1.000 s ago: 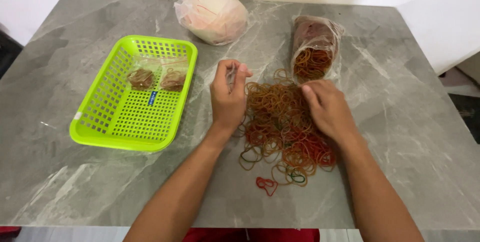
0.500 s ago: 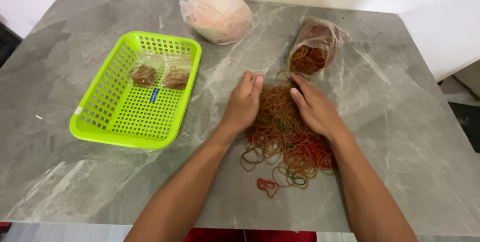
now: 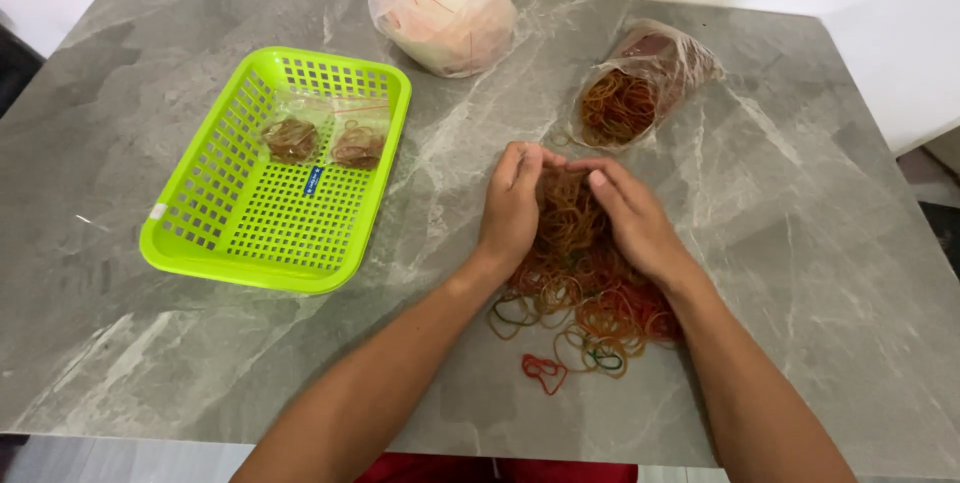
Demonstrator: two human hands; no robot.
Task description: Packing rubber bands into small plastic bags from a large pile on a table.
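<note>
head view is showing both hands working in a loose pile of rubber bands (image 3: 585, 283) on a grey marble-patterned table (image 3: 800, 273). the fingers of the left hand (image 3: 512, 205) are lying nearly straight and close together, pressing edge-on against the pile's 9 o'clock side; the fingers of the right hand (image 3: 632, 221) are mirroring them at the 3 o'clock side, with the fingertips of both meeting at the pile's 12 o'clock end. neither hand is pinching or lifting anything; judged from this cupped stance, they are walling the bands in and bunching them, not picking single ones.

the pile is sitting at table centre, mostly brown and orange, with stray loops spilling toward 6 o'clock, among them a red band (image 3: 543, 371) lying just apart.

outward at 1 o'clock from the hands, an open clear bag of bands (image 3: 640, 88) is lying on its side, mouth facing the pile, likely so its contents can be tipped out. at 11 o'clock a knotted plastic bag (image 3: 440, 8) is resting near the table's far edge. at 9 o'clock, well apart, a lime-green perforated basket (image 3: 240, 243) is holding two small packets of bands (image 3: 322, 141) side by side at its far end, kept separate from the loose stock.
</note>
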